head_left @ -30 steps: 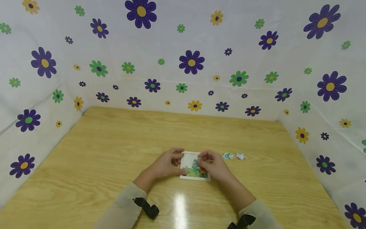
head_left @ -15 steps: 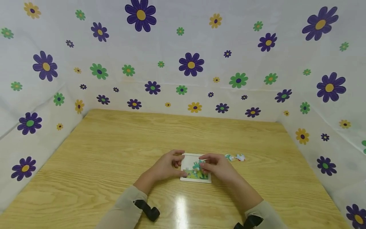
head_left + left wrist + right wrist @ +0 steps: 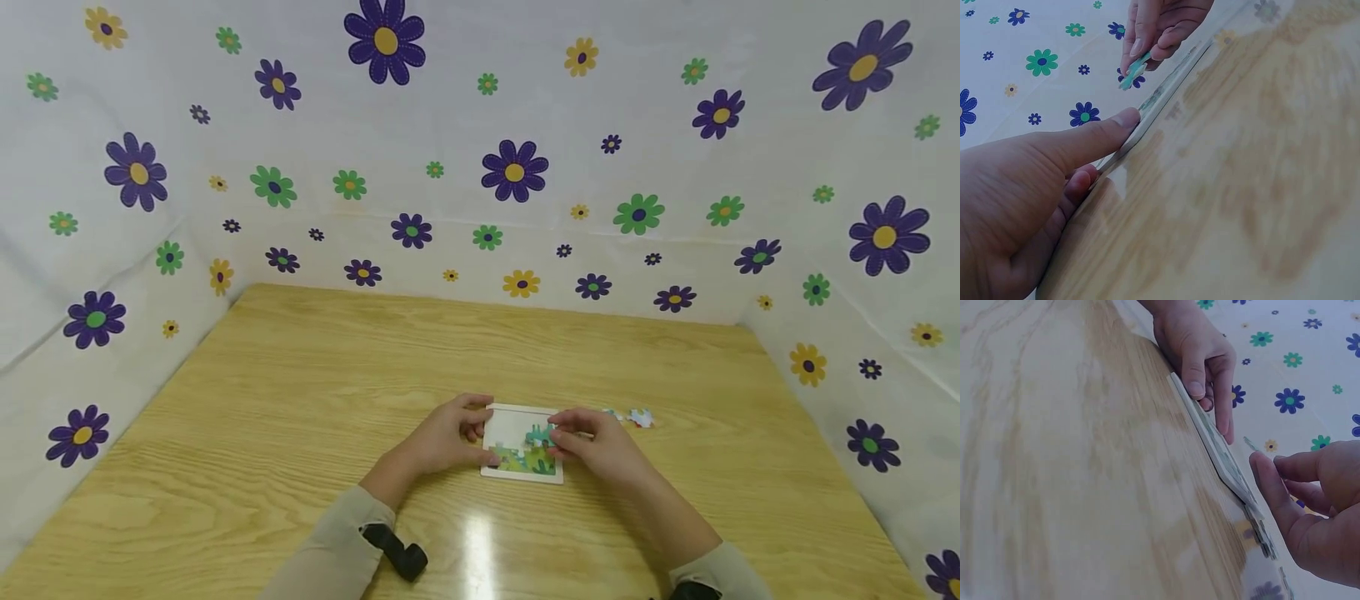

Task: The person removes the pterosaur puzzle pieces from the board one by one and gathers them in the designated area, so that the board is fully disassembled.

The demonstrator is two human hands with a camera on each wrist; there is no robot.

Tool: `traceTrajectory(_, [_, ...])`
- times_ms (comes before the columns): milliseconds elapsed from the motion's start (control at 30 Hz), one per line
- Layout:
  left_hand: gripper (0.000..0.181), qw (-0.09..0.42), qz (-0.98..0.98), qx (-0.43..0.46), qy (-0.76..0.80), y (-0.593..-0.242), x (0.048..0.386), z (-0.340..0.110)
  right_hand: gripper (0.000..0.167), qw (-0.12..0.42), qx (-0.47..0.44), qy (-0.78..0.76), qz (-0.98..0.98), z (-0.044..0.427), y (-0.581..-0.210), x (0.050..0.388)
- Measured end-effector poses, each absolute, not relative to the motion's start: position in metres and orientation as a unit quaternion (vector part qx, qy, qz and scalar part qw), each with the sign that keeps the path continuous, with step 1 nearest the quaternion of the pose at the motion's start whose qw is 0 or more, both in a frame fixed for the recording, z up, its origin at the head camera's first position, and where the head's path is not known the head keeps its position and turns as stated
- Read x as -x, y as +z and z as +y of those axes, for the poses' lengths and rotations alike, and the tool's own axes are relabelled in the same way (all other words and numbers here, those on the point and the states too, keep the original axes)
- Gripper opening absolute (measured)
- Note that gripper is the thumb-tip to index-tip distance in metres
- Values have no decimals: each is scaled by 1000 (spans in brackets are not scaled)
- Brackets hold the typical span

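A white-framed puzzle board [image 3: 522, 477] lies on the table, its lower part filled with green and yellow pieces and its upper part bare white. My left hand [image 3: 447, 440] grips the board's left side, the thumb on the lower left corner, seen also in the left wrist view, where the hand [image 3: 1035, 181] holds the edge. My right hand [image 3: 604, 448] pinches a teal puzzle piece [image 3: 538, 434] over the right part of the board. In the left wrist view this piece [image 3: 1133, 74] is held tilted above the board, clear of it.
Loose puzzle pieces [image 3: 641, 417] lie on the wooden table [image 3: 360, 358] just beyond my right hand, one partly hidden by it. A white cloth with printed flowers [image 3: 450, 108] stands around the back and sides of the table.
The teal piece in my right hand has turned and moved off the pieces on the board's right side. My left hand keeps its grip on the board. The head view has shifted slightly.
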State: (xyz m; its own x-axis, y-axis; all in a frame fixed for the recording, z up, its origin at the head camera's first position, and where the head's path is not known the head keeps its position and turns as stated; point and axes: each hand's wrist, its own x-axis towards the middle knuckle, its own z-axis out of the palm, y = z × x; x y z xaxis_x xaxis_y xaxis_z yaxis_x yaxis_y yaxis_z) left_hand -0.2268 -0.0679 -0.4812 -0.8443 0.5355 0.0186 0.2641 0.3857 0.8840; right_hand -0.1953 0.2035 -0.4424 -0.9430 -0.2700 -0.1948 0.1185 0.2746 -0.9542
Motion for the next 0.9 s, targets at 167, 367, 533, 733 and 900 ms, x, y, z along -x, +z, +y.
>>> traceTrajectory(167, [82, 133, 827, -245, 488, -481, 227, -70, 32, 156, 26, -607, 779, 210, -445, 192])
traceTrajectory(367, [82, 129, 829, -248, 485, -480, 229, -73, 36, 148, 16, -612, 777, 217, -445, 189])
traceTrajectory(533, [80, 128, 826, -242, 493, -480, 228, -71, 35, 137, 10, -613, 778, 226, -447, 188])
traceTrajectory(733, [79, 131, 827, -248, 488, -482, 226, -69, 36, 120, -24, -619, 776, 235, -452, 183])
traceTrajectory(900, [81, 131, 829, -244, 485, -483, 226, -68, 36, 118, -48, -611, 781, 246, -453, 186])
